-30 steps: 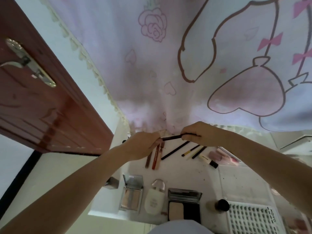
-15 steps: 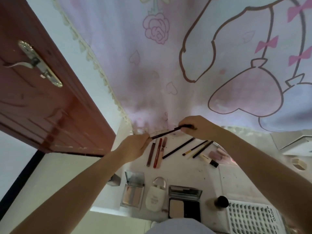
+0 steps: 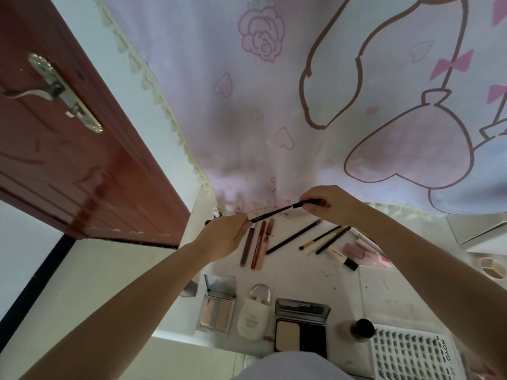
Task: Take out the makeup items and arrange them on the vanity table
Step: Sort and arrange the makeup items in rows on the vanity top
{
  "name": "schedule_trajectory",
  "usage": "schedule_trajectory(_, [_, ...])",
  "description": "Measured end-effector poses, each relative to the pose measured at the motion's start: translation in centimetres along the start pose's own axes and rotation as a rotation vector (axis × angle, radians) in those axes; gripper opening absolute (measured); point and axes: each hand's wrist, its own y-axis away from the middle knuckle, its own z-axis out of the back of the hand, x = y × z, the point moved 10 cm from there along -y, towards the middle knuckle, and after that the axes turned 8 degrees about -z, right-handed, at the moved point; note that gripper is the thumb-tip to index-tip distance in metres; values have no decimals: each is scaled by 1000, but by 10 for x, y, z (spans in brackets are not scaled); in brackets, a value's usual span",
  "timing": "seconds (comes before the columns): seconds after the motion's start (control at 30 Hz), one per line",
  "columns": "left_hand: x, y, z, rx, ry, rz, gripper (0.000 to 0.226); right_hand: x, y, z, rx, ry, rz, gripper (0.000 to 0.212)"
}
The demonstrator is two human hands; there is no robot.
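Above the far edge of the vanity table (image 3: 307,272), I am pinching a pencil (image 3: 270,213) in my left hand (image 3: 223,238), while my right hand (image 3: 327,204) is gripping its cap (image 3: 306,203), just separated.

Held above the vanity table (image 3: 310,272) at frame centre: slim dark pencil (image 3: 270,213), tilted up to the right, cap (image 3: 307,203) just separated. Lay below in rows: pencils, lip tubes, brushes; compacts open nearer the bottom edge.

pencils (image 3: 292,237) crowd back, bare tabletop (image 3: 299,281) mid
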Motion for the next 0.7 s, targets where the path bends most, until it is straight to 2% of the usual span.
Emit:
schedule_trajectory(0.53, [6,-7,-26,79,-72,35,32,-7,-10,-22,89,-13,-13,21])
schedule_trajectory(0.7, [3,-8,-43,126,107,32,23,2,-17,-44,172,21,13,23])
